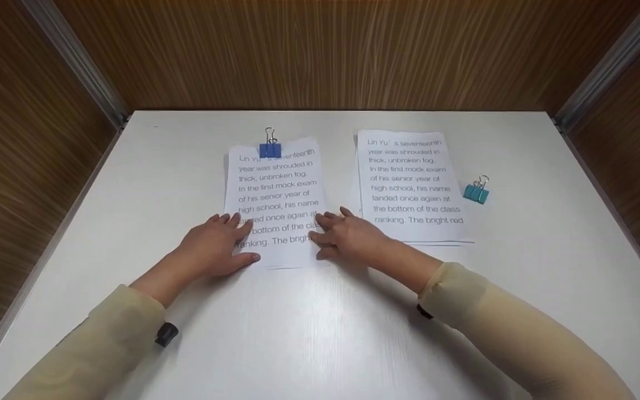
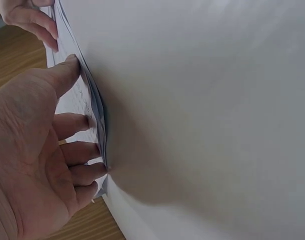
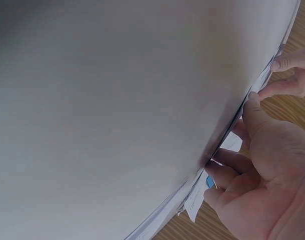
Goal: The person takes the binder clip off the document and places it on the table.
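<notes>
A stack of printed sheets [image 1: 278, 194] lies on the white table with a blue binder clip [image 1: 270, 150] on its top edge. My left hand [image 1: 211, 247] rests at the stack's lower left edge, fingertips on the paper and thumb near the bottom corner. On the opposite side, my right hand [image 1: 353, 236] touches the lower right edge with its fingertips. In the left wrist view, the sheet edges [image 2: 95, 97] show slight gaps between layers beside the fingers. Both hands have relaxed, slightly bent fingers.
A second stack of printed sheets [image 1: 409, 183] lies to the right, its lower edges slightly uneven. Beside it is a teal binder clip [image 1: 476, 193]. Wood-grain panels [image 1: 320, 55] enclose the white table [image 1: 320, 344] at the back and sides.
</notes>
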Available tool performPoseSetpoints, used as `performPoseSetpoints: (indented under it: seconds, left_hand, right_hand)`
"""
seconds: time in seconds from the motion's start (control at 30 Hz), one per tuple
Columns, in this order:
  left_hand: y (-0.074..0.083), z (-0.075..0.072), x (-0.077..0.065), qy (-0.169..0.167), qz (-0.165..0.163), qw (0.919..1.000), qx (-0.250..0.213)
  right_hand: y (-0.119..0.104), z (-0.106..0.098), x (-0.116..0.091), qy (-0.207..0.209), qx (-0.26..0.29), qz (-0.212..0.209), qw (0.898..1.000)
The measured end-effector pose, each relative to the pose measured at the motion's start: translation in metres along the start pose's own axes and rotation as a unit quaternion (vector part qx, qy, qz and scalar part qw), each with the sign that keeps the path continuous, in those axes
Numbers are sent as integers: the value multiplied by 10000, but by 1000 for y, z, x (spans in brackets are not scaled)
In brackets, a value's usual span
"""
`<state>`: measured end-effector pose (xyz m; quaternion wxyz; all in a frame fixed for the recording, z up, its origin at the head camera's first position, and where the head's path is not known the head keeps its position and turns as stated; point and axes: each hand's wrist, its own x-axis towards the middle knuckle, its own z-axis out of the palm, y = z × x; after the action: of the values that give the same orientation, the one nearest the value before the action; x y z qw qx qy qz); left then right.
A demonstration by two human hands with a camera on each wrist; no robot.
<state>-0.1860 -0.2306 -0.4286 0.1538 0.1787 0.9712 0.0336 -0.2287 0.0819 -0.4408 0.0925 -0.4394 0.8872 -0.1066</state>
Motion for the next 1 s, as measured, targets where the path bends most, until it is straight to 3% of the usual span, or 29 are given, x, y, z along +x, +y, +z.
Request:
performPoseSetpoints:
  seconds: [1.0]
  left_hand:
    - [29,11,-12,221,353,9989,222]
  right_hand:
    - [-10,6,-40,9,197,203,9996]
